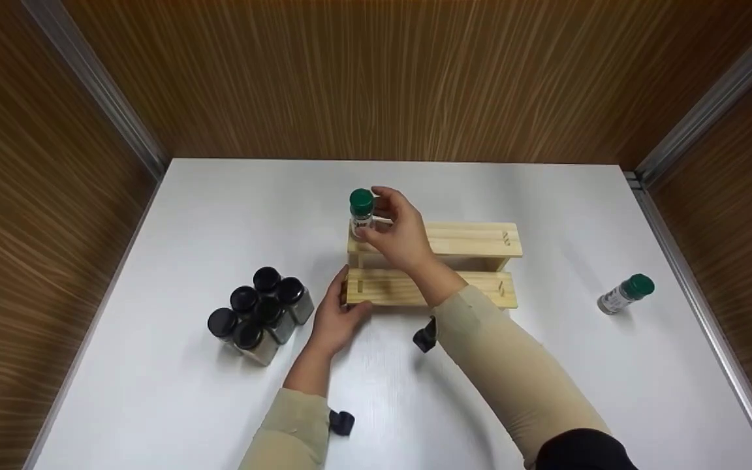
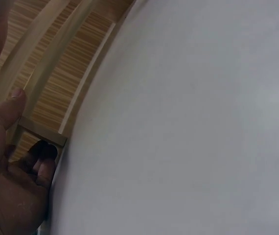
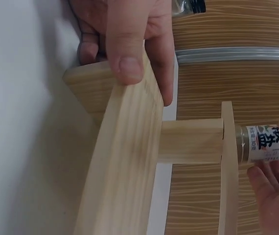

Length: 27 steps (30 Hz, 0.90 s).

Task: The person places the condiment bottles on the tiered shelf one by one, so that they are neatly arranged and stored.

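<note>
A two-tier pale wooden spice rack (image 1: pixel 474 239) stands on the white table. My right hand (image 1: pixel 403 234) holds a clear spice jar (image 1: pixel 361 222) with a green cap, thumb on one side and fingers on the other. The jar is upright at the left end of the upper shelf; its printed label shows in the right wrist view, where its base meets the shelf (image 3: pixel 229 171). My left hand (image 1: pixel 335 323) grips the left end of the lower shelf (image 3: pixel 129 142), thumb at the front edge. In the left wrist view, part of the left hand (image 2: pixel 14 191) shows against the rack.
Several black-capped spice jars (image 1: pixel 270 313) stand grouped left of my left hand. Another green-capped jar (image 1: pixel 619 298) is alone on the right of the table (image 1: pixel 546 378). Wood-grain panels (image 1: pixel 389 85) enclose the back and sides, with metal strips (image 1: pixel 98 85) at the corners.
</note>
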{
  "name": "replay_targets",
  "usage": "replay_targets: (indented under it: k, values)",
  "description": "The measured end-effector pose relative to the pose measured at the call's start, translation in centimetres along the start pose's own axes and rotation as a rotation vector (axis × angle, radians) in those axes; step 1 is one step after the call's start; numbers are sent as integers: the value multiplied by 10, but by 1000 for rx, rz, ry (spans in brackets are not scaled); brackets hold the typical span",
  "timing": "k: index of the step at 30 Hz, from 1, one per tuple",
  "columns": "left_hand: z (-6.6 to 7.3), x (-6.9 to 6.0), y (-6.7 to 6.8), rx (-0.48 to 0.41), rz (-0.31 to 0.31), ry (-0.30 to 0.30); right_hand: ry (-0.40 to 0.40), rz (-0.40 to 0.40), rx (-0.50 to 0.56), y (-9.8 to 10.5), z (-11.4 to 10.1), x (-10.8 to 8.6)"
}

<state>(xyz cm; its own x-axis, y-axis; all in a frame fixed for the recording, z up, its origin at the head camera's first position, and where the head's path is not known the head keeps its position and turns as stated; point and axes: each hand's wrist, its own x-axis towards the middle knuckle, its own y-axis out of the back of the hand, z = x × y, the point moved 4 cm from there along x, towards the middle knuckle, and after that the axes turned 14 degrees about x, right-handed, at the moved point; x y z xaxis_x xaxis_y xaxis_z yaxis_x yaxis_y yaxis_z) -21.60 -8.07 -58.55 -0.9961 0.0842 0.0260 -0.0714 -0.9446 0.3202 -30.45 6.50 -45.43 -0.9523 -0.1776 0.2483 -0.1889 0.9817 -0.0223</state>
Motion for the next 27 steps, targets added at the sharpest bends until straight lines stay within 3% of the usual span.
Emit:
replay_targets:
  k: [7, 22, 27]
  values:
    - [-4, 2, 3, 6, -10, 6, 37, 57, -57, 24, -3, -12]
    - [-17, -1, 17, -10, 15, 35, 152, 242, -96, 111, -20, -36]
    - [-18, 0, 18, 1, 20, 47, 190, 305, -152, 132, -21, -46]
